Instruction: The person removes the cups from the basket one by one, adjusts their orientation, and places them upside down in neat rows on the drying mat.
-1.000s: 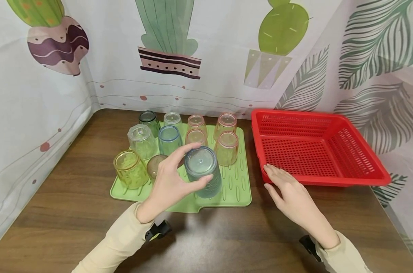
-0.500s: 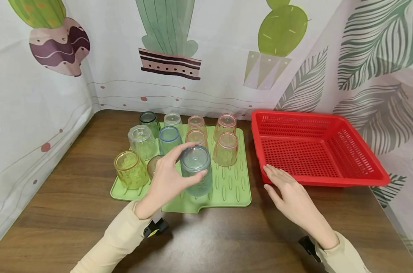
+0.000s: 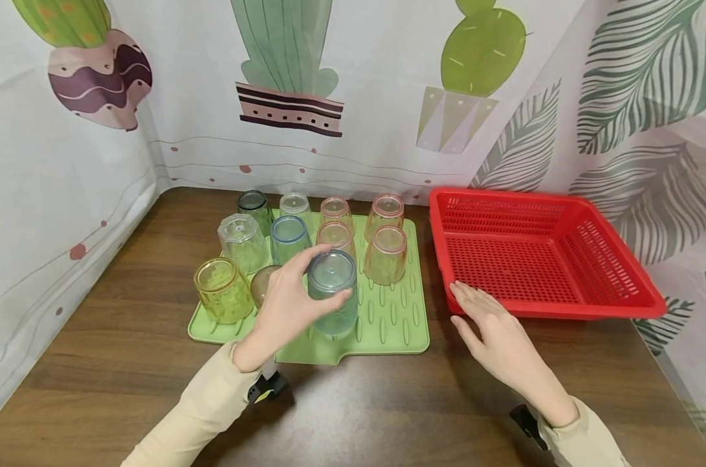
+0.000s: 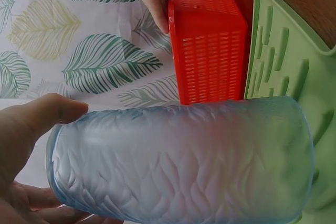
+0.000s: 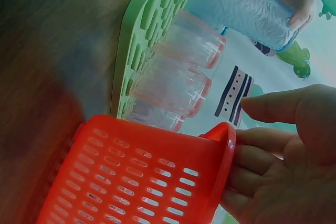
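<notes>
My left hand [image 3: 294, 305] holds a tall blue drinking glass [image 3: 332, 305] upside down, thumb and fingers around its base end. In the left wrist view the glass [image 4: 178, 161] shows a rippled surface, with its mouth end close over the green drying mat [image 3: 388, 331]. My right hand [image 3: 498, 337] rests at the near left corner of the red basket [image 3: 539, 308]. In the right wrist view its fingers [image 5: 257, 150] touch the basket rim and the thumb stands apart. Behind the held glass stand a blue glass [image 3: 290, 240] and a pink-rimmed glass [image 3: 386, 256], both upturned.
Several more upturned glasses stand on the mat, among them a yellow one [image 3: 223, 292], a clear faceted one [image 3: 242, 243] and a dark green one [image 3: 255, 211]. A brownish glass [image 3: 260, 285] is partly hidden by my left hand. A patterned curtain [image 3: 376, 155] hangs behind the wooden table [image 3: 388, 415].
The left hand has brought the blue glass slightly left over the mat, and the glass has gone from tilted to more upright. The right hand stays at the basket.
</notes>
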The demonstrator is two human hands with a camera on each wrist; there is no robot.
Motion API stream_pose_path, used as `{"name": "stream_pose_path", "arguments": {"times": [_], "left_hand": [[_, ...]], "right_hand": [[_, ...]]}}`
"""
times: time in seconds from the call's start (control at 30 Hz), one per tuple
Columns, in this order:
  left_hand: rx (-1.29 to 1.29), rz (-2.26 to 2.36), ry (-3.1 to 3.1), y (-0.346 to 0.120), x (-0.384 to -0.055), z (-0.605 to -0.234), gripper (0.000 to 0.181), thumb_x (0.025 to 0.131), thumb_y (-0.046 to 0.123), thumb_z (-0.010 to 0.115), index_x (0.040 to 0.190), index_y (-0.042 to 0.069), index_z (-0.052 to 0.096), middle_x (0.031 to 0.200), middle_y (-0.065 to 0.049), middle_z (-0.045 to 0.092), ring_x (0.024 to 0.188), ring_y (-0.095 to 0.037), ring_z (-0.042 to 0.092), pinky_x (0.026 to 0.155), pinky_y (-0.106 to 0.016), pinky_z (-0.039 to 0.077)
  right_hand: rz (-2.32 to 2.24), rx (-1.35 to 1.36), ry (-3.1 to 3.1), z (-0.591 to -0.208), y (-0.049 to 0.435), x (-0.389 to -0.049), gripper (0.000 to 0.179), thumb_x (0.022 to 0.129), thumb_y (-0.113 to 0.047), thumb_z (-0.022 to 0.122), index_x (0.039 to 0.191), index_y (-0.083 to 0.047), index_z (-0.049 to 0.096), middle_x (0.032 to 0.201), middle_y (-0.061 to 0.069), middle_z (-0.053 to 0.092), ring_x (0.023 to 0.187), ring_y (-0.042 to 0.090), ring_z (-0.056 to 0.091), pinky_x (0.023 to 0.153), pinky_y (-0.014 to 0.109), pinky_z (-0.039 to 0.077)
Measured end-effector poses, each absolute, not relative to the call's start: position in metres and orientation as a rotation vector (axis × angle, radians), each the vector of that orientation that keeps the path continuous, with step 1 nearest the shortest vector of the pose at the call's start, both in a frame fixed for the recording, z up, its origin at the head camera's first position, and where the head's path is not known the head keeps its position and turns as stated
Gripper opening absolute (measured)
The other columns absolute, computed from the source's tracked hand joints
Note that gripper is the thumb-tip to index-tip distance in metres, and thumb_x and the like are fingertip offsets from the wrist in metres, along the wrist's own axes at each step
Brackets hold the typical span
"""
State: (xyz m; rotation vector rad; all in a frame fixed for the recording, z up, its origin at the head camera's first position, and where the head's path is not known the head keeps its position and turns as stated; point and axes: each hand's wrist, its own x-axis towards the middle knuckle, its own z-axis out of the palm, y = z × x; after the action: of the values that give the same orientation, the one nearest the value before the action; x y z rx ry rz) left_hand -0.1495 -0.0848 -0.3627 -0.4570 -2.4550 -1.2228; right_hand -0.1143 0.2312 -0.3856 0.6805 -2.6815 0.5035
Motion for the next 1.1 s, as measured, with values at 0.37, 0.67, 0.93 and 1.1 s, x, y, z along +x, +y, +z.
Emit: {"name": "stream_pose_path", "arguments": {"times": [0.37,0.67,0.93,1.1], "left_hand": [[-0.427,-1.181,-2.500,-0.0837,-0.1504,-0.3660,0.070,0.068,0.029,0.085,0.130,0.009,0.059,0.120,-0.010,0.067,0.106,-0.025,0.065,0.089,-0.045,0.050],[-0.413,-1.166,-2.515,-0.0834,-0.1520,-0.3691,0.070,0.068,0.028,0.085,0.130,0.009,0.059,0.120,-0.011,0.067,0.105,-0.027,0.065,0.088,-0.044,0.051],[-0.414,-1.162,-2.520,-0.0828,-0.1530,-0.3703,0.070,0.069,0.029,0.085,0.130,0.008,0.059,0.120,-0.011,0.067,0.106,-0.027,0.065,0.088,-0.044,0.051],[-0.420,-1.165,-2.521,-0.0820,-0.1529,-0.3705,0.069,0.069,0.028,0.085,0.130,0.008,0.058,0.121,-0.012,0.066,0.107,-0.027,0.064,0.088,-0.045,0.051]], "right_hand": [[0.512,0.686,-2.668,-0.3899,0.2320,-0.1137,0.046,0.088,-0.008,0.068,0.131,0.004,0.057,0.135,0.019,0.058,0.126,0.034,0.055,0.114,0.038,0.035],[0.513,0.687,-2.668,-0.3896,0.2322,-0.1135,0.047,0.088,-0.008,0.068,0.131,0.004,0.057,0.135,0.019,0.058,0.126,0.034,0.055,0.114,0.039,0.035],[0.517,0.681,-2.672,-0.3893,0.2319,-0.1131,0.048,0.087,-0.007,0.068,0.133,0.003,0.056,0.135,0.019,0.058,0.126,0.034,0.055,0.113,0.042,0.036],[0.522,0.681,-2.669,-0.3888,0.2318,-0.1129,0.048,0.087,-0.007,0.068,0.133,0.003,0.056,0.136,0.019,0.058,0.126,0.034,0.055,0.111,0.045,0.038]]}}
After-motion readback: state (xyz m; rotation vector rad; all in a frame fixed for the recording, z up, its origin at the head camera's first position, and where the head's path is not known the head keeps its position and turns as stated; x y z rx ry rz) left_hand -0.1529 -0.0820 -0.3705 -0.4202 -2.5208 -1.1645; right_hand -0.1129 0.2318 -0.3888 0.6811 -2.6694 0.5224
